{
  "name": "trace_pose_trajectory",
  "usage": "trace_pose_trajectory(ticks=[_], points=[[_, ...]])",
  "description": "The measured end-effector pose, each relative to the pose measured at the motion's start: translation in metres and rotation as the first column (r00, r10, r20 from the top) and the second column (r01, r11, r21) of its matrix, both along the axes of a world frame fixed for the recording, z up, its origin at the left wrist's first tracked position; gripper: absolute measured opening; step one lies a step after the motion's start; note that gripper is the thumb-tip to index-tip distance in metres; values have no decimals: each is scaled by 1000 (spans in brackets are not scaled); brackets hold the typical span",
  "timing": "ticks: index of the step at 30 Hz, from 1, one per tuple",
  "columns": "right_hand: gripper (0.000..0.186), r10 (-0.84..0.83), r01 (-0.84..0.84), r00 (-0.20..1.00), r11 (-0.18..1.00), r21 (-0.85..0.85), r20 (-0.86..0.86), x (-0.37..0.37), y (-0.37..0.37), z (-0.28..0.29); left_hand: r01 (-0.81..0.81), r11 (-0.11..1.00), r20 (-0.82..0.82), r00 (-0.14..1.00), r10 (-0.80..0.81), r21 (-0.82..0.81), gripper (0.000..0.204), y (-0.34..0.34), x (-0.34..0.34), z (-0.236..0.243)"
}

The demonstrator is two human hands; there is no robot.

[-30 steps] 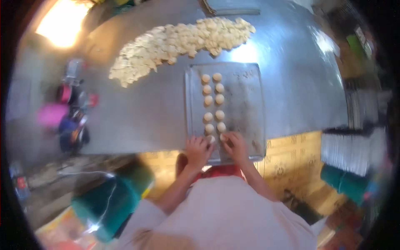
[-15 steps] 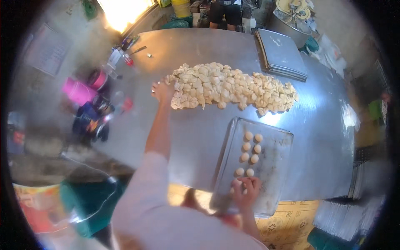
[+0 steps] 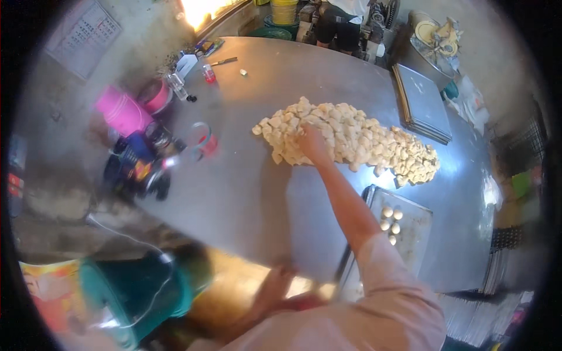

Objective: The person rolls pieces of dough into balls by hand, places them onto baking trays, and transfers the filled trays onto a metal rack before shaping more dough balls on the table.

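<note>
A long heap of cut dough pieces (image 3: pixel 357 131) lies across the metal table (image 3: pixel 234 175). My right hand (image 3: pixel 312 143) reaches into the left part of the heap, its fingers bunched on a dough piece and partly lost among the others. My left hand (image 3: pixel 280 284) hangs low by the table's near edge, smeared by motion, so its fingers do not show clearly. At the near right lies a baking tray (image 3: pixel 418 234) with several round dough balls (image 3: pixel 387 212) in rows, partly covered by my right arm.
Stacked trays (image 3: pixel 424 102) lie at the far right. Along the left edge are a pink bucket (image 3: pixel 124 112), a clear cup (image 3: pixel 202 139), a red-capped bottle (image 3: pixel 209 74) and a knife (image 3: pixel 224 61). A green bin (image 3: pixel 134 298) stands below. Another person (image 3: pixel 339 26) stands beyond the table.
My right hand has gone from the dough balls on the tray to the heap. My left hand has left the heap and come back toward the near edge. The view has shifted left.
</note>
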State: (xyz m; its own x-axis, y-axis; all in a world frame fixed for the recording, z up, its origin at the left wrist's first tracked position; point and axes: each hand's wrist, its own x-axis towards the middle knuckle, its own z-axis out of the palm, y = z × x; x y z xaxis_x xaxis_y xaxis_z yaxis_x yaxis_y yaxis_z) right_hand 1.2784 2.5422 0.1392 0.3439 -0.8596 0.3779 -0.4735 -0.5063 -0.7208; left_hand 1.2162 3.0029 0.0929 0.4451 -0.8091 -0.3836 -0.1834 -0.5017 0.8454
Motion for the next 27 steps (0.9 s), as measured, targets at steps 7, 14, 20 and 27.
trace_pose_trajectory(ticks=[7, 14, 20, 27], points=[[19, -30, -197, 928, 806, 558, 371, -16, 7, -13, -163, 982, 100, 980, 172, -99, 37, -26, 79, 45], [25, -183, 164, 936, 983, -87, -301, -197, 233, -79, 4, 976, 775, 609, 171, -218, 20, -16, 192, -39], [19, -186, 42, 852, 956, -291, -489, -180, 177, -76, 433, 900, 970, 191, -148, 51, 34, -135, 219, -63], [19, -111, 95, 907, 994, -60, -407, -161, 296, -99, 312, 944, 803, 587, -105, -104, 22, -46, 174, -74]])
